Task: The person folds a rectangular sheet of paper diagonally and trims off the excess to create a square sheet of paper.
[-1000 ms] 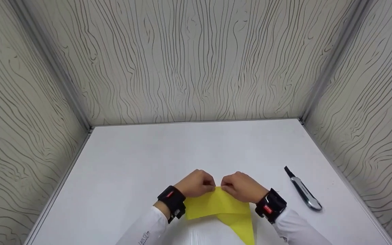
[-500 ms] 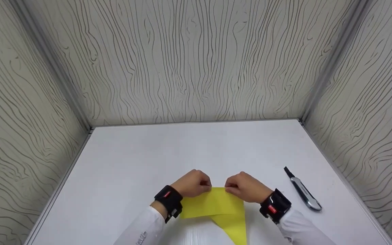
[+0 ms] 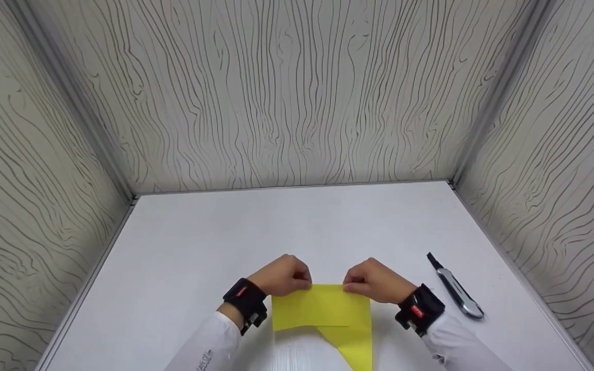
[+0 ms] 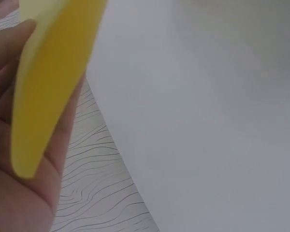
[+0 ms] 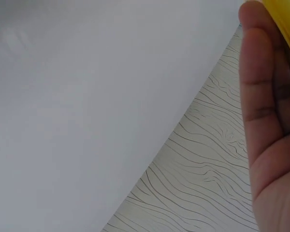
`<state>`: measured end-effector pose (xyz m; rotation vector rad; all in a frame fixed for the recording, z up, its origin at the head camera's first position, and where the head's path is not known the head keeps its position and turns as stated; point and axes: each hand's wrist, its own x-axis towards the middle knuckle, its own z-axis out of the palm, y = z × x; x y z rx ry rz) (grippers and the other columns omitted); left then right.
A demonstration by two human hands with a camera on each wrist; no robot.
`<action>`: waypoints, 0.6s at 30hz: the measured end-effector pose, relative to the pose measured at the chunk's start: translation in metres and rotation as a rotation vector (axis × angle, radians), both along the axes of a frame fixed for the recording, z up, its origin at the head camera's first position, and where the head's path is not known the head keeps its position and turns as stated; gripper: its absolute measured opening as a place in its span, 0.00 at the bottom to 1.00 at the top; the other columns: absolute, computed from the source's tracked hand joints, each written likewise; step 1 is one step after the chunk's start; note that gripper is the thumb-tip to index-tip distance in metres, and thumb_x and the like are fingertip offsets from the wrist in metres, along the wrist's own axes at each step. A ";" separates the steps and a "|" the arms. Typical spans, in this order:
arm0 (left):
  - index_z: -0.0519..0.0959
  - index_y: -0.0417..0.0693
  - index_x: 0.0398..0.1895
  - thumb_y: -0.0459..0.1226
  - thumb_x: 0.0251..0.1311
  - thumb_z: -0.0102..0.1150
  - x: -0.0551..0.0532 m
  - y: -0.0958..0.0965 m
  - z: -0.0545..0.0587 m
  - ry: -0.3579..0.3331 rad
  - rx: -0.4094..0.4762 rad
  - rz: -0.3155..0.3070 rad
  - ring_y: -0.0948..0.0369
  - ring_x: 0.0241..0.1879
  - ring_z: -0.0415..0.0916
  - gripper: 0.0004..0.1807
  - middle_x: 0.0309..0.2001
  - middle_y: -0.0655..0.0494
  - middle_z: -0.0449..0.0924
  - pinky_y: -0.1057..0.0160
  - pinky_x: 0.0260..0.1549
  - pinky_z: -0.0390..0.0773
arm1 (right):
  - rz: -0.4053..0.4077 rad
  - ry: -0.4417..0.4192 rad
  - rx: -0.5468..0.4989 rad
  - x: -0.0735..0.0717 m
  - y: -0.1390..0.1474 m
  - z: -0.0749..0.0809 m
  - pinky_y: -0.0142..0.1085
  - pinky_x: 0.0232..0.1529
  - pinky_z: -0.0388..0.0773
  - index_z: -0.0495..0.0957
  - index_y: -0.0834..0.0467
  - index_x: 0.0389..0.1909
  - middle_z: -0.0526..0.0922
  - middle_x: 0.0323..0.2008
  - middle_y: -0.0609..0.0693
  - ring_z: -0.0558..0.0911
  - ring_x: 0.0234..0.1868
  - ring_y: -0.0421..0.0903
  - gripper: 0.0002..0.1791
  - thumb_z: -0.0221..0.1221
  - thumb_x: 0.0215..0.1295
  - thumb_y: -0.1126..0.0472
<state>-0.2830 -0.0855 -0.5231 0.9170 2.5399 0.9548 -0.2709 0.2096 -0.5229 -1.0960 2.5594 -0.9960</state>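
A folded sheet of yellow paper [image 3: 323, 306] is held up near the front of the table, its top edge level. My left hand [image 3: 284, 275] pinches that edge on the left between thumb and fingers; the left wrist view shows the paper [image 4: 50, 92] bowed in front of the palm. On the right, my right hand [image 3: 376, 281] pinches the same edge, a short gap away. Below the front flap, a slanted lower part of the paper hangs down at the right. Only a sliver of the paper [image 5: 286, 19] shows in the right wrist view, beside the fingers [image 5: 257, 58].
A utility knife [image 3: 459, 292] with a grey and dark handle lies on the white table [image 3: 214, 232] to the right of my right hand. Wood-grain patterned walls [image 3: 286, 93] enclose the table at the back and both sides.
Both hands have slid apart along the paper's top edge, the left hand going left and the right hand slightly right. The paper has shifted a little left and hangs straighter.
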 end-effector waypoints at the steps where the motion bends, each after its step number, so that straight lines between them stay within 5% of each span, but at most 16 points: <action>1: 0.90 0.46 0.34 0.34 0.71 0.69 0.000 -0.001 0.000 0.004 0.001 0.002 0.71 0.27 0.70 0.06 0.27 0.66 0.79 0.72 0.32 0.72 | -0.017 -0.015 -0.011 0.000 0.001 0.000 0.27 0.32 0.76 0.92 0.58 0.36 0.90 0.30 0.47 0.74 0.29 0.29 0.08 0.67 0.76 0.61; 18: 0.90 0.44 0.39 0.35 0.75 0.65 -0.006 -0.014 -0.007 -0.004 0.031 -0.019 0.72 0.30 0.70 0.07 0.31 0.66 0.80 0.72 0.36 0.73 | -0.044 -0.137 -0.098 -0.004 0.012 -0.002 0.27 0.28 0.79 0.91 0.60 0.36 0.91 0.29 0.52 0.78 0.25 0.30 0.08 0.68 0.75 0.61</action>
